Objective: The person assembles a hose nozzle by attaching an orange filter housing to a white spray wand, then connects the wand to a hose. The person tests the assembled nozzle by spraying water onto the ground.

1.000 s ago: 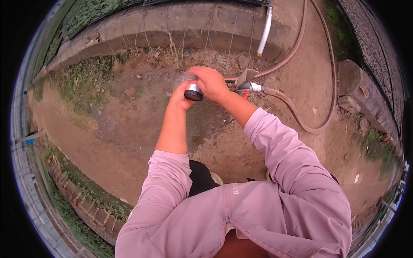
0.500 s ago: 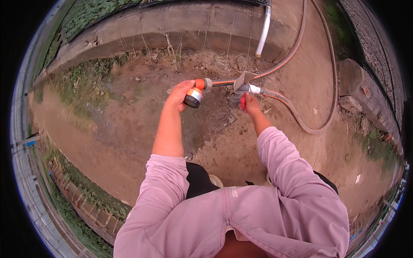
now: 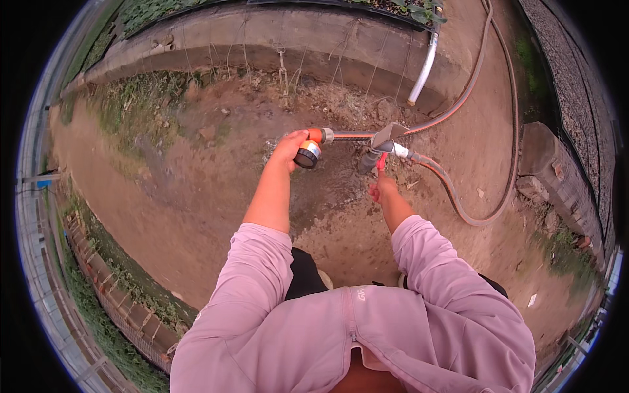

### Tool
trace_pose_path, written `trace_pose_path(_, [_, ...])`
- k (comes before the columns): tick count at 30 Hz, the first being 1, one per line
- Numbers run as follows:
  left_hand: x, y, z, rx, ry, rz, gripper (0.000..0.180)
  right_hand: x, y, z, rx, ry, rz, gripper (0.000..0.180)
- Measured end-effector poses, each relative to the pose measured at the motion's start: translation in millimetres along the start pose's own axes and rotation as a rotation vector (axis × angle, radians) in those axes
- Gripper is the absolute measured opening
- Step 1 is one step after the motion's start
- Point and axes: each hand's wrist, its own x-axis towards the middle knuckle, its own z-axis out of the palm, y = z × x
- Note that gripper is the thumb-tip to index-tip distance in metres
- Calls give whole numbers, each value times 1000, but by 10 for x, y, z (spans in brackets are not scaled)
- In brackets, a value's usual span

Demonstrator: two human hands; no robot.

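My left hand (image 3: 290, 147) is wrapped round an orange hose nozzle (image 3: 316, 135) with a round black-rimmed head (image 3: 306, 154). The nozzle joins a grey-and-orange hose (image 3: 354, 135) through a grey connector (image 3: 328, 135). My right hand (image 3: 382, 190) is just below a red valve handle (image 3: 381, 162), one finger stretched up to its lower end and the other fingers partly curled. Behind the handle a grey pipe fitting (image 3: 369, 160) rises from the wet ground, with a grey flap (image 3: 389, 135) on top. A white-collared hose end (image 3: 400, 150) is fixed to the fitting.
The hose loops across bare soil (image 3: 458, 262) on the right. A low concrete wall (image 3: 209, 52) runs along the back, with a pale drain pipe (image 3: 422, 69) hanging beside it. Broken concrete blocks (image 3: 544, 154) lie at the right. Wet mud (image 3: 321, 183) spreads around the fitting.
My right hand has dropped back from its grip around the red handle, which now shows more fully and points toward me. The left hand keeps the nozzle. The whole view has shifted slightly.
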Motion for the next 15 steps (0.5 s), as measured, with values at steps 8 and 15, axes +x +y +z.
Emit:
trace_pose_path(8, [174,-154,-143,-19,217,-14,28,-1256,-25,284,-297,-461,-220,23])
trace_pose_path(15, [-618,149,433,-688,207,170,44,-2257,-784,409,-265,-462,-626,52])
